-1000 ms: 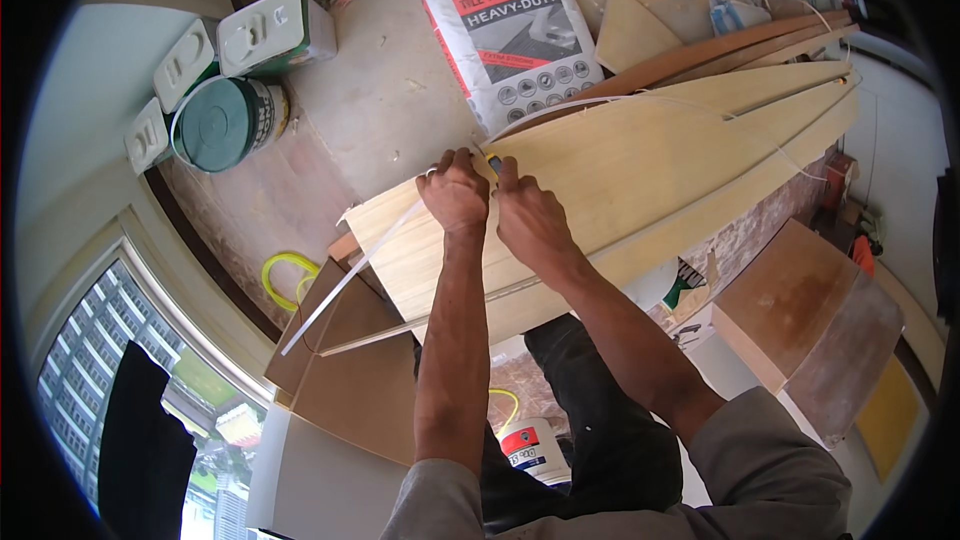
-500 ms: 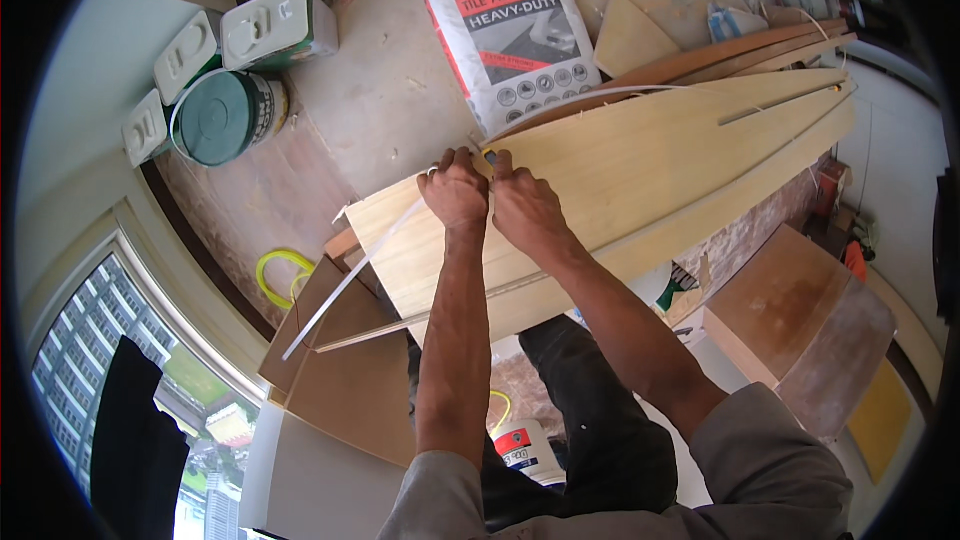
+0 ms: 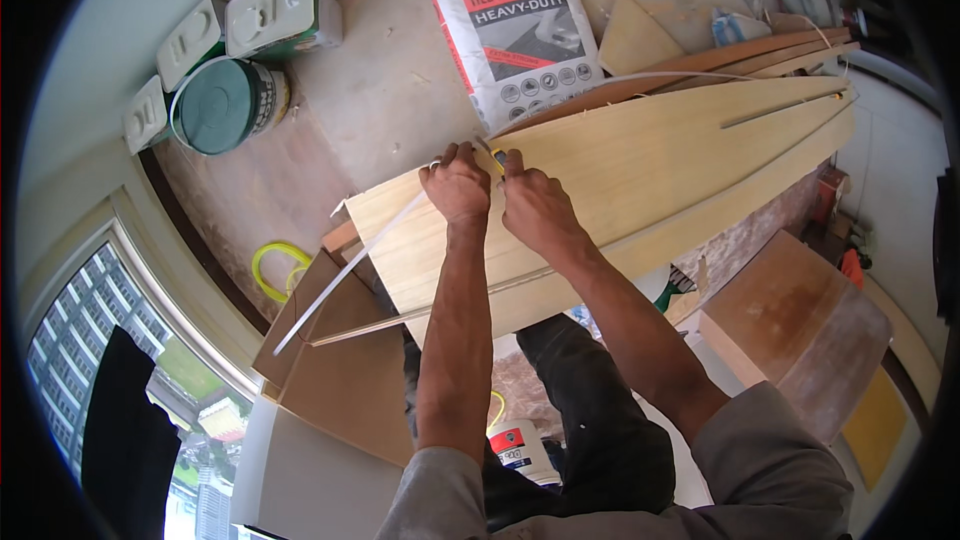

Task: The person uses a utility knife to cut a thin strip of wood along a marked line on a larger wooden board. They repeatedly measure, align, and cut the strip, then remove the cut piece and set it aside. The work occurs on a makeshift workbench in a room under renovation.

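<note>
Right fingers [image 3: 514, 162] around yellow tool [image 3: 499, 155], over pale board [image 3: 650, 165]

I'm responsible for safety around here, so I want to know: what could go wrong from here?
The right hand grips a yellow tool, seemingly a knife, very close to the left hand; a slip might cut its fingers.

The white strip runs from the left hand out past the end of the wooden board, so its loose end could swing or catch on something.
</note>
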{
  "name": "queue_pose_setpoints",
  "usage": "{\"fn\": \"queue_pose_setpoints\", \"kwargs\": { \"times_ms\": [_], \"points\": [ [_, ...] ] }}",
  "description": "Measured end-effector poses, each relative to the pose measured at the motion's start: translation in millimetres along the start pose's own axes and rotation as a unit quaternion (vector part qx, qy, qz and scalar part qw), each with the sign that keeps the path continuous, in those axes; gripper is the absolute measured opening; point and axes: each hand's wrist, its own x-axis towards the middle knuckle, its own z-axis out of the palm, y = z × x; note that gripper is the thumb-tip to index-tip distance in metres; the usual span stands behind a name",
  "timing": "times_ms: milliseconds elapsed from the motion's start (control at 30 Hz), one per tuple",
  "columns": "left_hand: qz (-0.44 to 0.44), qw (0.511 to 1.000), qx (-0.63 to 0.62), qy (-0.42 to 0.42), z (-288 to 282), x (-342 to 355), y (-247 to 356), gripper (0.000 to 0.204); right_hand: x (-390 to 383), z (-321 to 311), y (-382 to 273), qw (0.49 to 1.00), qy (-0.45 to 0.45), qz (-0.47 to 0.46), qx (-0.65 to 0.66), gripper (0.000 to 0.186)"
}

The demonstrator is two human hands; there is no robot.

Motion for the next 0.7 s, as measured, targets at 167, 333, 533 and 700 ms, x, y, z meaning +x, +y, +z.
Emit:
{"fn": "queue_pose_setpoints", "kwargs": {
  "times_ms": [167, 333, 533, 700],
  "points": [
    [0.007, 0.999, -0.014, 0.027, 6, -5, -2, 0.005, 22, -6, -8, 0.998, 0.038, -0.052, -0.011, 0.031],
    [-0.036, 0.999, -0.030, -0.005, 7, -3, 6, 0.008, 41, 0, 0, 0.999, 0.014, -0.029, -0.002, 0.039],
    [-0.024, 0.998, -0.055, -0.003, -10, -10, 9, 0.012, -11, 14, 29, 0.980, 0.168, -0.025, 0.107, 0.056],
    [0.027, 0.991, -0.119, 0.057, -24, -19, 1, 0.013, -50, 3, 42, 0.977, 0.147, -0.024, 0.154, 0.053]
  ]
}}
